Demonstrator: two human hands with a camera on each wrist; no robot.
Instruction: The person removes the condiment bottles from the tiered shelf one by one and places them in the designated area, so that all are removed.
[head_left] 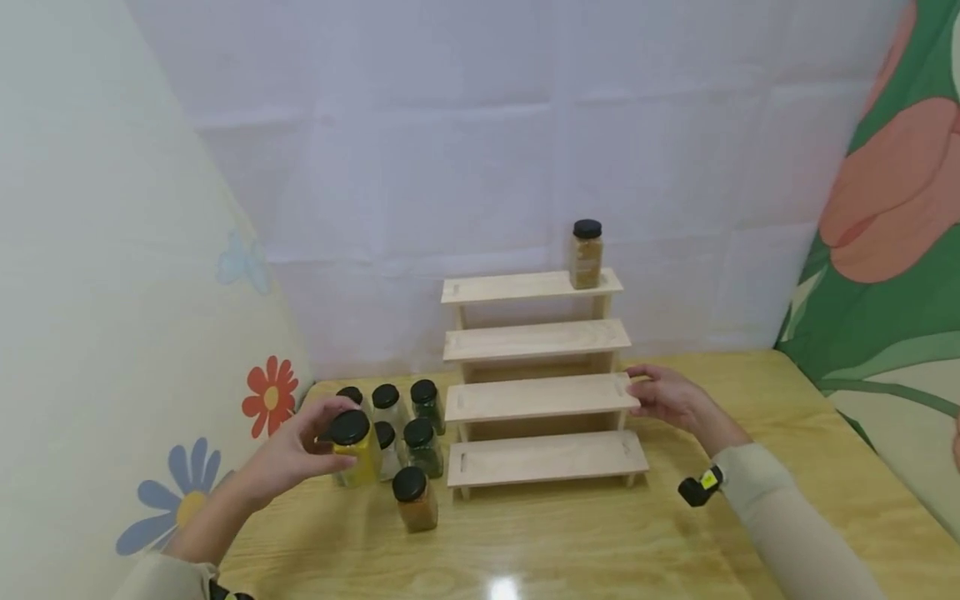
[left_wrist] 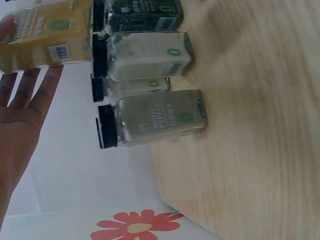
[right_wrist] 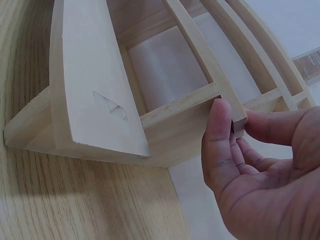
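Note:
My left hand (head_left: 300,450) grips a square glass jar of yellow spice (head_left: 364,460) with a black lid. In the left wrist view this spice jar (left_wrist: 45,37) is up off the table, beside other jars. At the right side of a four-step wooden rack (head_left: 542,398), my right hand (head_left: 670,398) pinches the end of the second step from the bottom. The right wrist view shows thumb and fingers (right_wrist: 220,145) on either side of that board's end. One jar of brown spice (head_left: 586,260) stands at the right end of the top step.
Several black-lidded jars (head_left: 422,450) are grouped left of the rack, with a reddish-brown spice jar (head_left: 415,502) in front of them. The wooden table (head_left: 600,542) meets a white cloth backdrop (head_left: 420,183) behind. Patterned panels (head_left: 892,192) flank it on both sides.

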